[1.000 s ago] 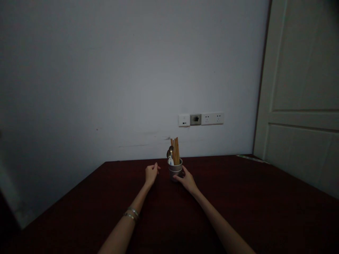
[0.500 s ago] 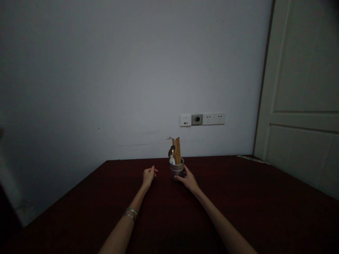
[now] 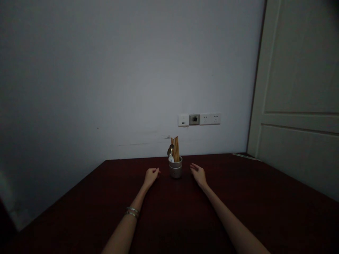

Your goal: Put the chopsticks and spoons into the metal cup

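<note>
A grey metal-looking utensil holder (image 3: 175,173) stands upright between my hands. Several wooden chopsticks (image 3: 176,150) rise from it, along with dark metal spoons (image 3: 170,150) and a white spoon (image 3: 171,158) at its left side. To the left of the holder, apart from it, my left hand (image 3: 151,176) rests with its fingers loosely curled in; nothing shows in it. My right hand (image 3: 199,174) is on the other side, fingers stretched out, a gap between it and the holder.
The dark red table (image 3: 169,211) reaches back to a pale wall (image 3: 132,88). Several sockets and switches (image 3: 209,119) sit on the wall behind the holder. A white panelled door (image 3: 296,106) stands along the right. A bracelet (image 3: 132,211) circles my left wrist.
My right hand has let go of the utensil holder and moved off to the right. The holder now stands untouched. My left hand has barely moved. The view has shifted slightly.
</note>
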Available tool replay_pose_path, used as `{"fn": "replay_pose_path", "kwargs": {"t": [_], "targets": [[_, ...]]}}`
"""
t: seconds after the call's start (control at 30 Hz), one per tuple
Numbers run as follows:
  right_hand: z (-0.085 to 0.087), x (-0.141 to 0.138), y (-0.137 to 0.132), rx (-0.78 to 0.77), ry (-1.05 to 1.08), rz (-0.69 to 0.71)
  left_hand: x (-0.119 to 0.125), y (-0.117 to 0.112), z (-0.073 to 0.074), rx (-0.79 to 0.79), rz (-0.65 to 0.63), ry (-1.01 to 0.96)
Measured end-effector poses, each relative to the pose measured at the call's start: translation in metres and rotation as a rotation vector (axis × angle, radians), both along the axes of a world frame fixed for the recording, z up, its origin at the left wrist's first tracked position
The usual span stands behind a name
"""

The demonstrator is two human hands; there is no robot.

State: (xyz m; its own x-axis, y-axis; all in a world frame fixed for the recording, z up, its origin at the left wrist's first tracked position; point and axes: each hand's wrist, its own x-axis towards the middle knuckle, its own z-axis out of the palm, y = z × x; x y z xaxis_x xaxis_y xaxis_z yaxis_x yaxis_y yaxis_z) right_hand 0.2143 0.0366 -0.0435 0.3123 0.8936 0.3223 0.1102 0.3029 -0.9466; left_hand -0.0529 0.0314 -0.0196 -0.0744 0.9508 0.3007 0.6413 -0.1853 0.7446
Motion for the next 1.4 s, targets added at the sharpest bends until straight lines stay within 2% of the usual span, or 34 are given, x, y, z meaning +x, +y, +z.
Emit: {"fn": "replay_pose_path", "kwargs": {"t": [0.13,0.3,0.6,1.07,1.4], "targets": [[0.001,0.026,-0.005,-0.024,-0.196,-0.128,0.007,-0.013,0.009,-0.051,-0.005,0.228],[0.003,0.033,-0.009,-0.041,-0.273,-0.171,0.009,-0.019,0.01,-0.041,-0.031,0.36],[0.006,0.023,-0.013,-0.02,-0.37,-0.138,0.01,-0.025,0.01,-0.031,-0.063,0.404],[0.005,0.023,-0.014,-0.036,-0.415,-0.112,0.011,-0.027,0.008,-0.017,-0.073,0.435],[0.004,0.023,-0.013,-0.046,-0.439,-0.098,0.008,-0.022,0.0,0.009,-0.062,0.456]]}}
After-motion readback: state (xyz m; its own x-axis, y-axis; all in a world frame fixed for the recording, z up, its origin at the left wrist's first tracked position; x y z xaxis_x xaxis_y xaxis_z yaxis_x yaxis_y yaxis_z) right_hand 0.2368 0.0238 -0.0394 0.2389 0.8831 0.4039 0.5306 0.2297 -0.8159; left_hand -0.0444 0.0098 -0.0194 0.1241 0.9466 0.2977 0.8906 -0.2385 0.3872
